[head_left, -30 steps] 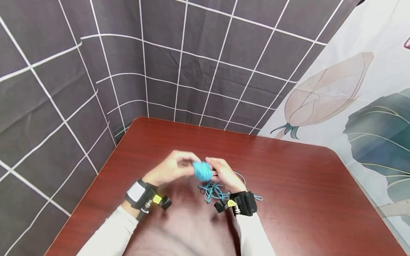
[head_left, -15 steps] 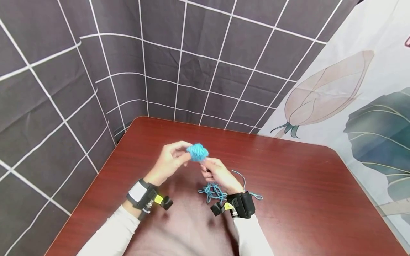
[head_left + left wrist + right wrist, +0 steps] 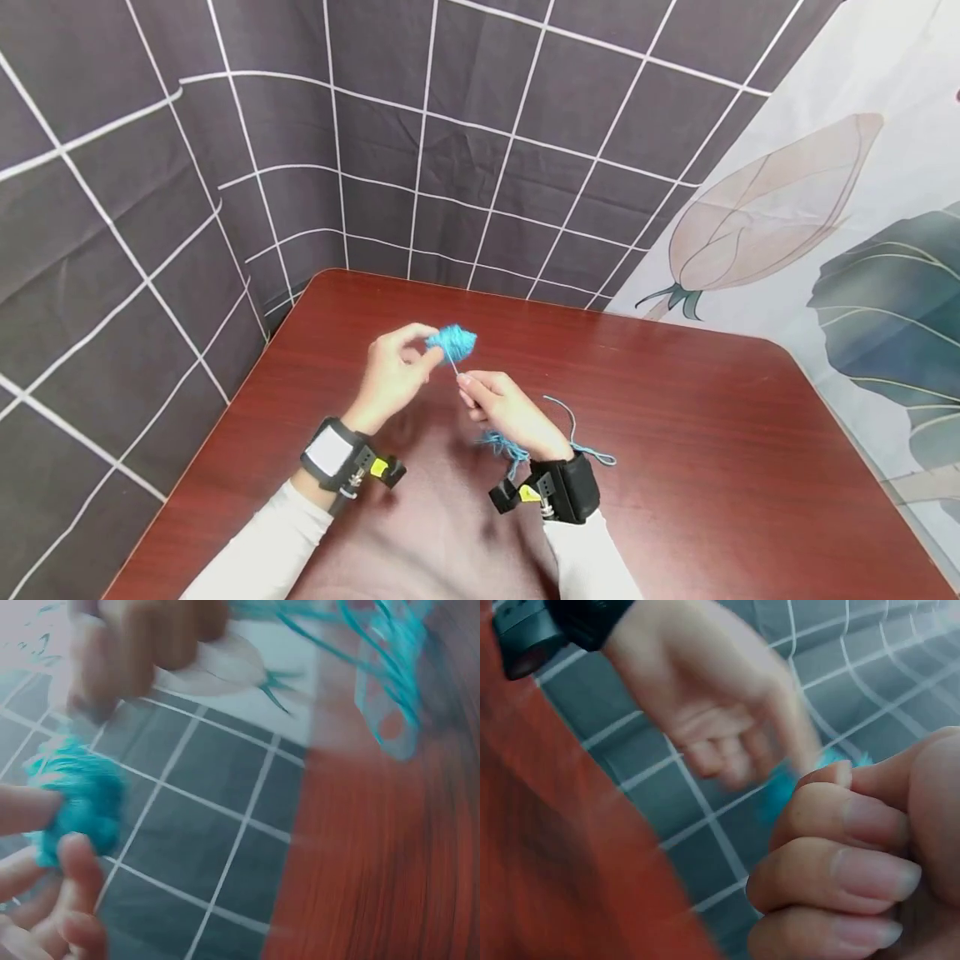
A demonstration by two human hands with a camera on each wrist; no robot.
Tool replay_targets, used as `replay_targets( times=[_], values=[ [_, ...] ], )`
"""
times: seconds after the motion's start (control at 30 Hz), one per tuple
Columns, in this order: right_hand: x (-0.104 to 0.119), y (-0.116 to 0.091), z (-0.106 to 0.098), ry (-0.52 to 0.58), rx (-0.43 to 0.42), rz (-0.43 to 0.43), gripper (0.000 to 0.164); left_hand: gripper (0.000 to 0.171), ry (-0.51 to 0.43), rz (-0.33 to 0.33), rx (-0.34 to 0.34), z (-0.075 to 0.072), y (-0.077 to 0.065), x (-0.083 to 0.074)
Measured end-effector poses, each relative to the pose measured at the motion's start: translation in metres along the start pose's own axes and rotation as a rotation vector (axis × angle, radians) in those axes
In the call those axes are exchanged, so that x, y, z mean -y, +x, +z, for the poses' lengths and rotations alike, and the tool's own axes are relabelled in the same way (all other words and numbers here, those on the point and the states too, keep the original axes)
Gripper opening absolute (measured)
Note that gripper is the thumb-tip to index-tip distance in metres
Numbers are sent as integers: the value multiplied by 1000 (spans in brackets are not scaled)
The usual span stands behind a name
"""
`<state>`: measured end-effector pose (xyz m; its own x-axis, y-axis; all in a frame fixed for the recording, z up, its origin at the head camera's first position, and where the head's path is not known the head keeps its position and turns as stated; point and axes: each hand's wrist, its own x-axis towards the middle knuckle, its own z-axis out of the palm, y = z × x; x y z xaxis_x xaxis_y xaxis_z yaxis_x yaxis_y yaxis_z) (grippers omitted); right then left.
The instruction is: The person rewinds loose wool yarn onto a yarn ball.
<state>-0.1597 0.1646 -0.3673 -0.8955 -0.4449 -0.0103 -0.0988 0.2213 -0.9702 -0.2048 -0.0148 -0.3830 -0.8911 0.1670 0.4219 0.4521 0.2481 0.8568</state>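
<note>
A small ball of turquoise yarn (image 3: 453,342) is pinched between the thumb and fingers of my left hand (image 3: 393,367), held up over the table. From the ball a short taut strand runs down to my right hand (image 3: 506,408), whose thumb and curled fingers pinch it. In the left wrist view the wound yarn ball (image 3: 79,799) shows its wrapped layers, with the blurred right hand (image 3: 142,645) above it. The right wrist view shows the right hand's curled fingers (image 3: 832,877) in front, partly hiding the ball.
Loose turquoise yarn (image 3: 504,446) lies tangled on the reddish-brown table (image 3: 712,467), partly behind the right wrist, with a loop (image 3: 600,457) trailing to the right. A dark gridded cloth (image 3: 465,167) hangs along the back and left; a printed white cloth (image 3: 757,225) hangs at the right.
The left hand has moved the ball up and to the left, away from the table's front. The right hand has drawn apart from it, and the strand between them now shows.
</note>
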Motion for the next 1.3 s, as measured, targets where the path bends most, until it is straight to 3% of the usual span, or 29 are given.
replay_targets(
  times=[0.07,0.1,0.17,0.27,0.3,0.37,0.43,0.5,0.6,0.67,0.73,0.77,0.87,0.97,1.03,1.1,1.2,1.23,1.3],
  values=[
    [-13,7,-1,150,48,9,42,19,-183,-21,-1,-3,0,-3],
    [-19,10,-3,234,65,17,38,20,-261,-20,42,-4,0,-4],
    [-31,14,-8,369,56,31,33,21,-311,28,189,-7,-1,-5],
    [-32,13,-16,422,-10,26,33,19,-199,160,471,-7,-2,-5],
    [-29,11,-18,390,-35,16,34,18,-124,208,535,-7,-2,-5],
    [-16,6,-19,287,-73,-14,38,14,19,242,578,-4,-2,-5],
    [-2,1,-16,169,-90,-42,41,11,131,218,500,-2,0,-4],
    [9,-3,-12,67,-91,-64,43,11,195,158,335,-1,1,-4],
    [12,-2,-6,54,-62,-57,44,16,146,57,97,-1,2,-5],
    [4,1,-4,120,-27,-35,42,20,47,19,14,-1,2,-5],
    [-8,6,-5,208,2,-6,38,22,-80,10,12,-2,1,-4],
    [-13,9,-7,246,12,4,37,23,-141,20,43,-2,0,-4],
    [-26,12,-12,300,-13,35,32,22,-241,100,249,-4,-1,-3],
    [-23,9,-17,255,-67,38,34,19,-174,182,496,-5,-2,-4],
    [-15,5,-19,189,-97,26,39,16,-43,210,566,-6,-2,-3],
    [-4,-1,-19,112,-100,-7,43,13,103,201,517,-5,-2,-1],
    [12,-7,-15,22,-69,-34,45,12,237,128,272,-3,1,3],
    [18,-9,-13,8,-49,-30,45,14,234,92,175,-3,2,4],
    [18,-9,-10,-1,-5,-27,44,17,140,17,34,-3,3,3]
  ],
)
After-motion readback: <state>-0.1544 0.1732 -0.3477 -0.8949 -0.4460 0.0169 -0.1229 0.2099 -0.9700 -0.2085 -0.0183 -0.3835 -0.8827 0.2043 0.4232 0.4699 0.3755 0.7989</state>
